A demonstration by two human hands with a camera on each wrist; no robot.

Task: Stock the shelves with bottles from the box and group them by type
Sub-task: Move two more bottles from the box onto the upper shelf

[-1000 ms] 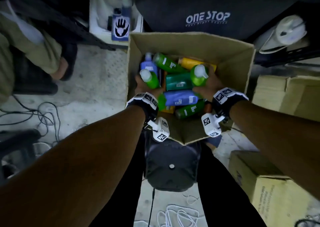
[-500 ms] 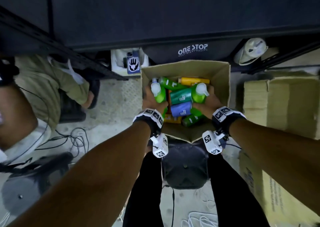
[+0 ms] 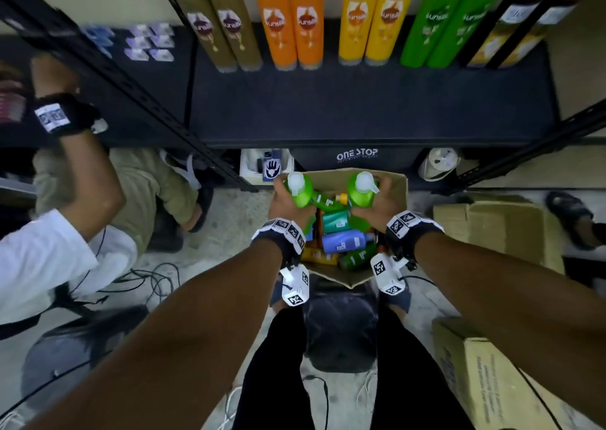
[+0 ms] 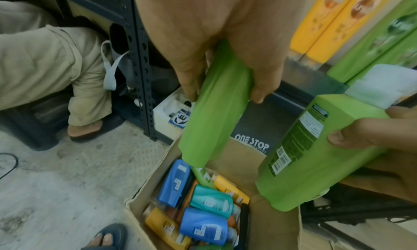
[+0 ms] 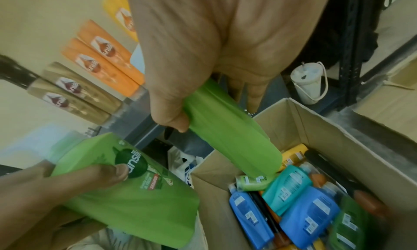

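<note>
Two light-green bottles are lifted above the cardboard box [image 3: 398,183], one per hand. The left hand [image 3: 288,205] grasps the left green bottle [image 3: 299,190] around its body; the right hand [image 3: 377,205] grasps the right green bottle [image 3: 360,190] likewise, white caps toward 12 o'clock.

The shelf [image 3: 360,111] at 12 o'clock carries ten upright bottles in pairs: two gold bottles [image 3: 218,24], two orange bottles [image 3: 290,22], two yellow bottles [image 3: 370,19], two green shelf bottles [image 3: 449,26], two dark bottles [image 3: 521,19] (caps out of view).

Still in the box: at least two blue bottles [image 5: 309,216], one teal bottle [image 5: 286,184], yellow and green ones.

The shelf's front half lies bare between its bottles and front edge. A second person [image 3: 59,180] crouches at 9 o'clock; closed cartons [image 3: 485,377] stand at 3 to 5 o'clock
</note>
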